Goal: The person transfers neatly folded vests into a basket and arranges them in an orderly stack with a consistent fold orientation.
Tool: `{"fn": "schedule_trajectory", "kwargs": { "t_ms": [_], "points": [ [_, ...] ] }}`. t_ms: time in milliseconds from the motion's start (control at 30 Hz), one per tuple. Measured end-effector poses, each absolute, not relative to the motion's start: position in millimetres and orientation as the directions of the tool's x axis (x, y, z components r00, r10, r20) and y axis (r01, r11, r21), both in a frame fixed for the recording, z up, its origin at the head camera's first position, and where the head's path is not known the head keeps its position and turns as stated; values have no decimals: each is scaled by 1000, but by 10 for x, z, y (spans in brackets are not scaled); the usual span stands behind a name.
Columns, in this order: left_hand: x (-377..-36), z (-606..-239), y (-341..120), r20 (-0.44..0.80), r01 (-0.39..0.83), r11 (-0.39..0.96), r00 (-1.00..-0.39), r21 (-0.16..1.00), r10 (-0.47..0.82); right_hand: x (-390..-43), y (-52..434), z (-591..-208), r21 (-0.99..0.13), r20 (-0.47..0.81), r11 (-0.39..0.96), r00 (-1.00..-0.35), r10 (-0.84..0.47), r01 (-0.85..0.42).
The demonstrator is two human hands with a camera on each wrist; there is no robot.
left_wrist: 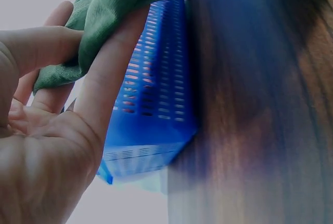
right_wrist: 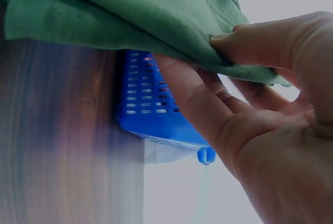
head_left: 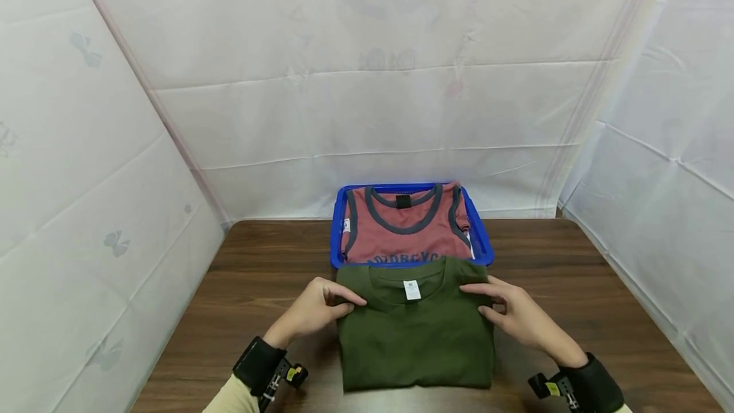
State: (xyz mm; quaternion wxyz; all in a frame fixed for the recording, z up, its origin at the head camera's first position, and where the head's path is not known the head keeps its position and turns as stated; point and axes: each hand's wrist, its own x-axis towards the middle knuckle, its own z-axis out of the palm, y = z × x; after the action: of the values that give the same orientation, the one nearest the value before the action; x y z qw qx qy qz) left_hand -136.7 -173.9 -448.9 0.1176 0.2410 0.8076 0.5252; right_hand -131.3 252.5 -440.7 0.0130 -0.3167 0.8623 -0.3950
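Folded green shirt [head_left: 415, 327] is lying on the table [head_left: 573, 285], its collar end right up against the near edge of the blue basket [head_left: 483, 241]. Left hand [head_left: 312, 311] pinches the shirt's left shoulder corner, thumb on top and fingers [left_wrist: 112, 68] tucked under the cloth. Right hand [head_left: 518, 314] has the same grip on the right corner. A red tank top [head_left: 404, 228] sits folded in the basket.

light: even, soft | shadows: faint | wrist views: blurred | head view: edge-warped
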Motion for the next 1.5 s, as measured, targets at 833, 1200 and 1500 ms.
{"fn": "schedule_trajectory", "kwargs": {
  "t_ms": [833, 1200, 1500],
  "points": [
    [-1508, -4033, -1649, 376, 456, 345, -885, 820, 277, -1531, 2381, -4010, -499, 595, 457, -675, -437, -736],
    [-1632, -3840, -1622, 414, 473, 290, -877, 832, 244, -1683, 2308, -3825, -483, 633, 480, -670, -387, -733],
    [-1749, -3688, -1537, 480, 541, 352, -841, 764, 249, -1817, 2222, -3672, -492, 685, 448, -650, -329, -746]
  ]
}}
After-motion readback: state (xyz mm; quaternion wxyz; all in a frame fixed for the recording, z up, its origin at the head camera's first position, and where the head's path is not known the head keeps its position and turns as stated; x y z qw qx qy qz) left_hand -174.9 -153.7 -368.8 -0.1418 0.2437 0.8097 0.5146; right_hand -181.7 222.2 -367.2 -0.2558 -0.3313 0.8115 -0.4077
